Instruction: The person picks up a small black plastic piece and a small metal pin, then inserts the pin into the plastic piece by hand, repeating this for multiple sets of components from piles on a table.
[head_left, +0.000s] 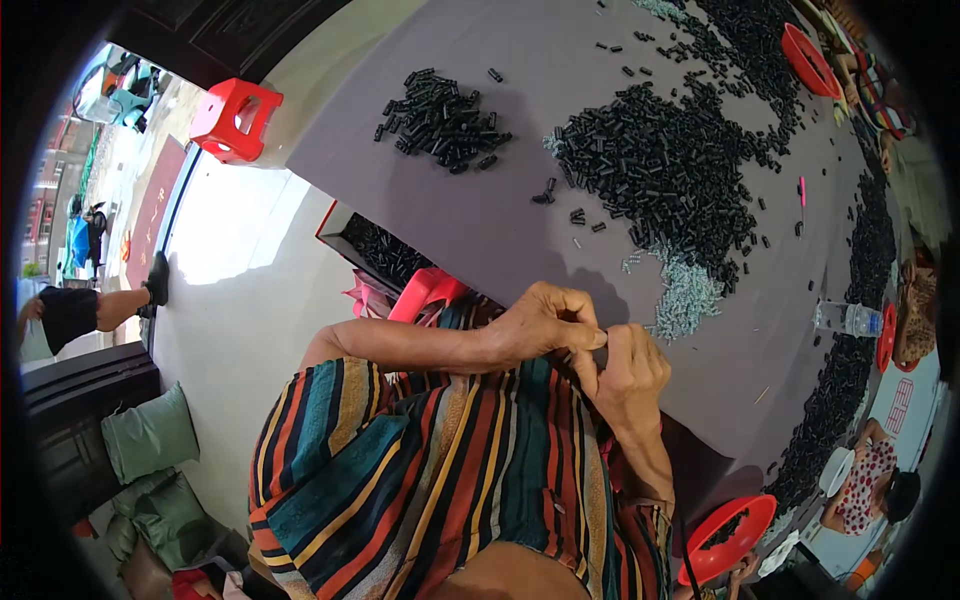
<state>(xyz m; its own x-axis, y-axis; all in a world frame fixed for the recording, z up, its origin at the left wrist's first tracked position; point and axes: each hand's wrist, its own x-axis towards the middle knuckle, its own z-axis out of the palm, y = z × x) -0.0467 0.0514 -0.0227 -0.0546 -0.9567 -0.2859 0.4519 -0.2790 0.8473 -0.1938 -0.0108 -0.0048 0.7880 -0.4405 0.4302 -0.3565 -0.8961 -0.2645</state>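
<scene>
Close to my chest, at the table's near edge, my left hand (548, 325) and my right hand (630, 375) meet with fingers pinched. Between their fingertips shows a bit of a small black cylindrical piece (600, 355); the fingers cover most of it. Just beyond my right hand lies a heap of tiny pale blue-grey parts (688, 298). A broad pile of black cylindrical pieces (650, 165) spreads behind that heap. Farther left on the table sits a smaller pile of the same black pieces (440, 120).
A box of black pieces (385, 250) is beside the table's left edge, near a pink-red plastic item (425, 292). Red basins (735, 530) stand at the right. A clear bottle (848, 318) and pink pen-like tool (802, 192) lie on the grey tabletop (350, 130). Other people sit around.
</scene>
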